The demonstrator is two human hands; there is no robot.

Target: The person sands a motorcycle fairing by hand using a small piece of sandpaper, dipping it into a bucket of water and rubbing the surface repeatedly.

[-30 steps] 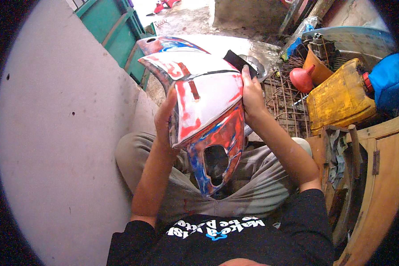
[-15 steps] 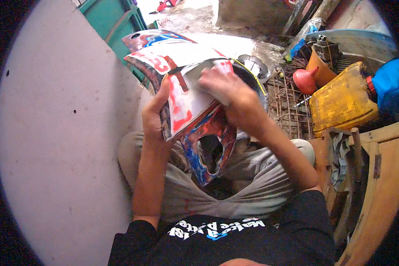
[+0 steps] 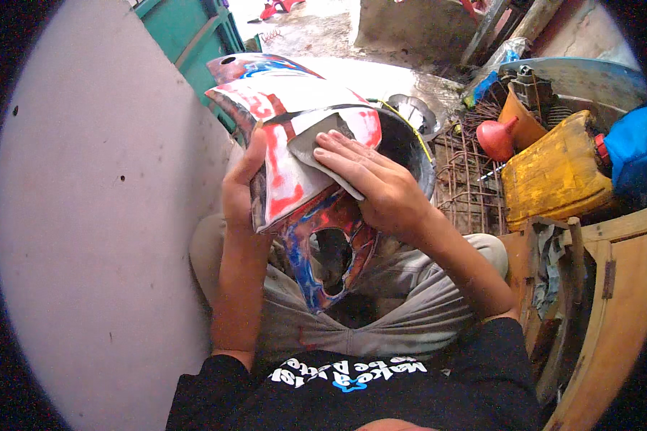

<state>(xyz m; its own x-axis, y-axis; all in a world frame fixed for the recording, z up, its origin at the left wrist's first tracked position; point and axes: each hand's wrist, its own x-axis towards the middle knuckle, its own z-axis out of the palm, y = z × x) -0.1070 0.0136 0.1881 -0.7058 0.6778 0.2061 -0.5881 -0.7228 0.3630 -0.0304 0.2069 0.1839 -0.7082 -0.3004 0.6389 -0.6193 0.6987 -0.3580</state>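
Note:
A painted motorcycle fairing panel (image 3: 284,171), white with red patches and a mottled blue-and-red lower part, is held tilted above my lap. My left hand (image 3: 243,179) grips its left edge, thumb up along the side and the other fingers hidden behind it. On the panel's white face my right hand (image 3: 381,179) lies with fingers stretched and close together, pressing a grey sheet of sandpaper (image 3: 308,144) against the surface. One part of the sheet sticks out past the fingertips, and its lower edge shows below the palm.
Behind the panel stands a dark round tub (image 3: 418,154) with a yellow strip on its rim. To the right are a rusty wire grid (image 3: 467,176), a red funnel (image 3: 496,138), a yellow jerrycan (image 3: 557,172) and a wooden cabinet (image 3: 625,273). A pale wall (image 3: 101,215) rises close on my left.
My right hand, blurred and bent before, now lies flatter over the sandpaper, which shows more clearly. The panel has tipped slightly, its lower end shifting down and left.

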